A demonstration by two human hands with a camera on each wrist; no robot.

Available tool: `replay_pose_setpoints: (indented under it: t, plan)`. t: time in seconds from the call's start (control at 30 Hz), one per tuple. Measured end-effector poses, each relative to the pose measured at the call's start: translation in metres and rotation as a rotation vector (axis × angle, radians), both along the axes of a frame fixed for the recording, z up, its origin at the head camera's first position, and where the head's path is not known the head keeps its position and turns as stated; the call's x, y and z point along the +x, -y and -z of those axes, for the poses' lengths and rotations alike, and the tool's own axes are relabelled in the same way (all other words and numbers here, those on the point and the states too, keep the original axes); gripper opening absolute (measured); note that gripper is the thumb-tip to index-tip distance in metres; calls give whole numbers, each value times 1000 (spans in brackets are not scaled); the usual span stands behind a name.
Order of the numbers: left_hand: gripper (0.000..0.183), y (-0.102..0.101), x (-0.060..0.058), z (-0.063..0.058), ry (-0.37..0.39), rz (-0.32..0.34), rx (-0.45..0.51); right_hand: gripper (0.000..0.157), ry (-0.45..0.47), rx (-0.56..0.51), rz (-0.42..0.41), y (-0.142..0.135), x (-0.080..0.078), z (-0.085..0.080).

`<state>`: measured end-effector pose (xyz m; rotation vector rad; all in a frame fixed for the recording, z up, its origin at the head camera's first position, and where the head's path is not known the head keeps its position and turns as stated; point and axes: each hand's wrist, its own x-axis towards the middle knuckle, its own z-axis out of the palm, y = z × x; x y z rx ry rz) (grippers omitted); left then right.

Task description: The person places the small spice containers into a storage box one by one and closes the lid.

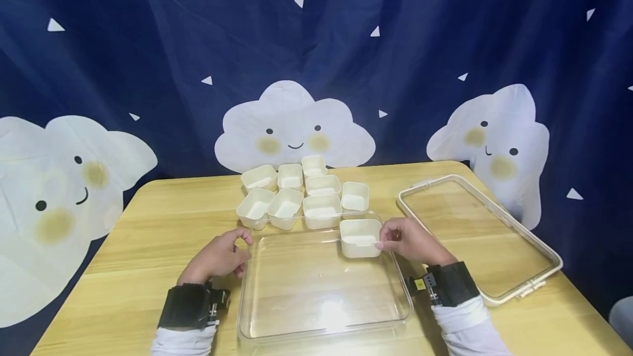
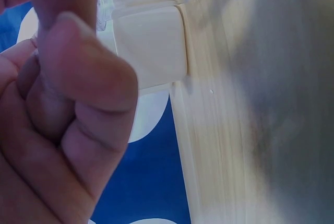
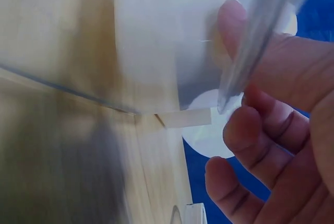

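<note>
A clear plastic box (image 1: 292,335) stands between both hands. At its back right corner is a small cream container (image 1: 358,240), low against the wall. My right hand (image 1: 407,239) pinches the container's right edge; in the right wrist view the thumb (image 3: 233,25) lies on its side. My left hand (image 1: 220,257) is at the box's left wall, its bent index finger at the rim. Nothing shows in its grasp, and the left wrist view has the thumb (image 2: 94,72) in front. Behind the box, several more cream containers (image 1: 322,210) are grouped, standing open side up.
A clear lid (image 1: 536,243) with a cream frame and clips lies on the right of the wooden table (image 1: 133,251). A dark blue curtain (image 1: 420,59) with printed clouds hangs behind the table's far edge.
</note>
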<state>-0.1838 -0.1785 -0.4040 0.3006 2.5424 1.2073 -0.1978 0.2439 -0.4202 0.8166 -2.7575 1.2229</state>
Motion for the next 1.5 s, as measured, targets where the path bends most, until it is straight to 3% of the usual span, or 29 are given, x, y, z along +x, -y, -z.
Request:
replay_pose_setpoints:
  t: [0.5,1.0,1.23,1.5]
  plan:
    - [21,-1,3,2,3,-15,-13,22,-52,109,56,2,3,5]
    - [20,1,2,-2,-10,-23,-10,20,-52,107,99,5,-2,5]
    - [21,2,3,-1,-7,-20,-17,18,-114,130,132,7,-4,9]
    - [21,0,0,0,-12,-1,-8,16,-80,130,165,6,-3,11]
